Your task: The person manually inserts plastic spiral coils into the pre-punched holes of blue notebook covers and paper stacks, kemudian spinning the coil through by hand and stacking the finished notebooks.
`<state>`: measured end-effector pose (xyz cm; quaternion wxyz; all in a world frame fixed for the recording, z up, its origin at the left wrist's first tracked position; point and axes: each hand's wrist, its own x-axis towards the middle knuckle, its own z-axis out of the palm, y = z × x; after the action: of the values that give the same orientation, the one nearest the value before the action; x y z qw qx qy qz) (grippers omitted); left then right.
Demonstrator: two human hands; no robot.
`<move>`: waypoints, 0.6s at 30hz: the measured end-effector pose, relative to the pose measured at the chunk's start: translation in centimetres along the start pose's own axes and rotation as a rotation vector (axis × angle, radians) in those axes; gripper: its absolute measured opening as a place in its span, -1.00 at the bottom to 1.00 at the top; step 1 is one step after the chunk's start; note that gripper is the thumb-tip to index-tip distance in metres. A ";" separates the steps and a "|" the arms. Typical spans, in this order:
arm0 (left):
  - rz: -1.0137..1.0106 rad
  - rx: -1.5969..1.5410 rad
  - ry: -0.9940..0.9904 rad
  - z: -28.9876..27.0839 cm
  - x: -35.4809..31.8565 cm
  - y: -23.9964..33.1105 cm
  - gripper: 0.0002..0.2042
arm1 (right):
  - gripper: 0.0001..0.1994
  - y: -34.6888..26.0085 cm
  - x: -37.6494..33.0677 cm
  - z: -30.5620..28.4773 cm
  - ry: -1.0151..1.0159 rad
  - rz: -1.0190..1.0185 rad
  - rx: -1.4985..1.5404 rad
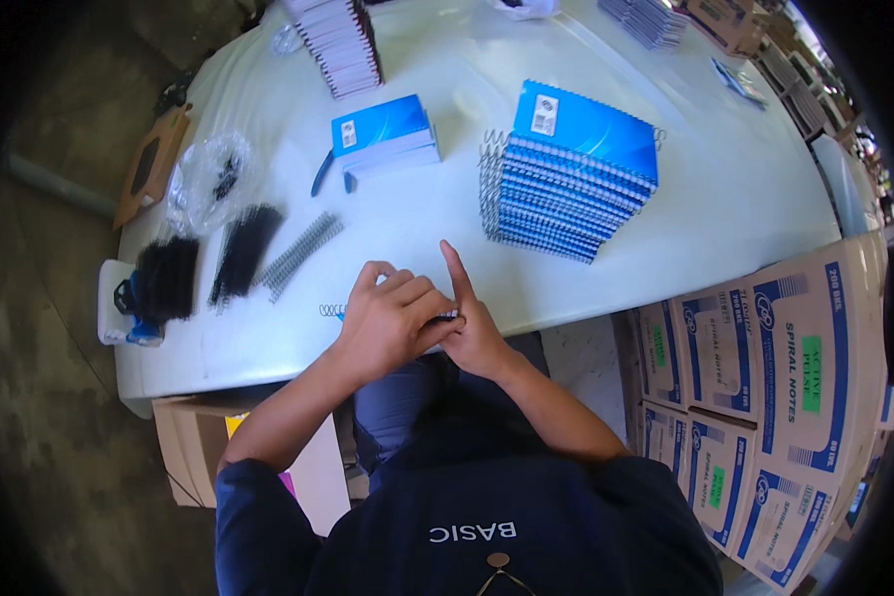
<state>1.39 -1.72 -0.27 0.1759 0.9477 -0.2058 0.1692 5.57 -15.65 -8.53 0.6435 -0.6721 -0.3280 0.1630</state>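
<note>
Both hands meet at the near edge of the white table (666, 199), the left hand (392, 323) covering a spiral binding coil (332, 311) and touching the right hand (472, 333). A stack of blue spiral notebooks (566, 174) lies at one o'clock from them, and loose black coils (243, 248) at ten o'clock.
</note>
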 end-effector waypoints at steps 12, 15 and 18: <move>-0.012 -0.276 0.160 -1.2 4.4 4.9 -0.78 | -0.10 -7.0 -1.8 -6.2 -0.018 0.000 -0.035; -0.073 -0.340 0.152 -1.5 4.3 5.8 -0.75 | -0.09 -8.9 -2.3 -7.2 -0.036 0.031 -0.039; 0.002 -0.101 0.231 -2.7 5.2 6.9 -0.66 | -0.17 -10.2 -2.7 -8.3 -0.033 -0.013 -0.112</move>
<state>2.07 -8.20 5.92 0.2457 0.9116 -0.1935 0.2670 6.53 -24.13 1.80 0.6004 -0.7021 -0.3518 0.1512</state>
